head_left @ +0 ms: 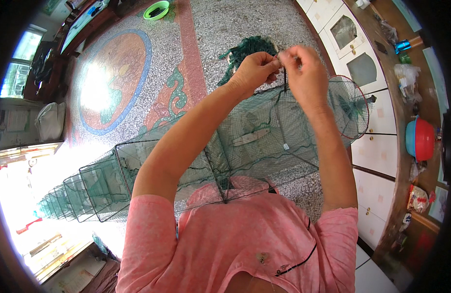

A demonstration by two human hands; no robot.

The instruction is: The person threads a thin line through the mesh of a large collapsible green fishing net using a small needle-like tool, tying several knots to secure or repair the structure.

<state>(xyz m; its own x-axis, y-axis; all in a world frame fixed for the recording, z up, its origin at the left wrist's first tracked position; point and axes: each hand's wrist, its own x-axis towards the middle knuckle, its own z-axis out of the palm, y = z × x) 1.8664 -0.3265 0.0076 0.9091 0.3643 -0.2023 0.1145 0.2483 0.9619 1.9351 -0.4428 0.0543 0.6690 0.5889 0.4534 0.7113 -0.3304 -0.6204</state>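
A long green mesh fishing trap (250, 134) with square black wire frames stretches across in front of me, from the bright left side to my right. Its right end has a red round hoop (368, 115) with gathered netting. My left hand (257, 71) and my right hand (304, 73) meet at the far edge of the trap, at the top of a dark frame bar. Both hands have their fingers pinched close together. Whatever lies between the fingertips is too small to make out, and the right fingers are slightly blurred. Just beyond the left hand lies a dark green bundle of netting (247, 49).
White cabinets (374, 151) run along the right, under a counter holding a red basin (424, 139) and plastic bags. A green basin (156, 10) sits on the patterned floor (186, 97) at the far side. Dark furniture (42, 68) stands at the left.
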